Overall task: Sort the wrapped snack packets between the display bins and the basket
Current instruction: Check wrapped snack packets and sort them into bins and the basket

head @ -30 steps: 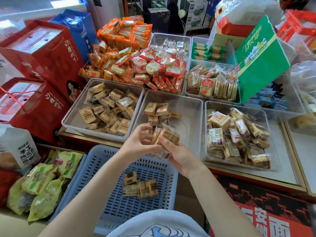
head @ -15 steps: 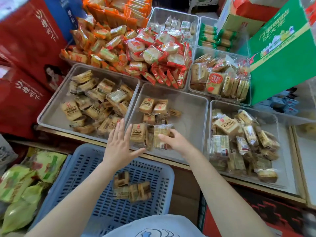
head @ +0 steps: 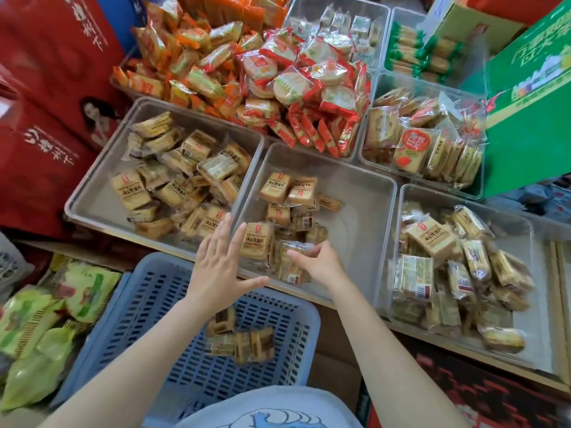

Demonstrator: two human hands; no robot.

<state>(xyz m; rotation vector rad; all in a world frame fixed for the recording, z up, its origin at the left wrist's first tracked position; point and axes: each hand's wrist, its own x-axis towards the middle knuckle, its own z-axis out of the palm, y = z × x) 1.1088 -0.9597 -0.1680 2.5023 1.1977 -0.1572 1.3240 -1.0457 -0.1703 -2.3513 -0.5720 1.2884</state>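
The left hand [head: 220,270] hovers flat-fingered at the middle clear bin's [head: 367,193] near rim; the right hand [head: 321,262] pinches a wrapped snack packet [head: 295,246] above the blue basket [head: 160,291].

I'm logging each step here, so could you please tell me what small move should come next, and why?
Probably let go: the right hand grips a clear-wrapped packet low over the middle bin, beside matching ones. The left hand, open, could then reach the packets in the blue basket.
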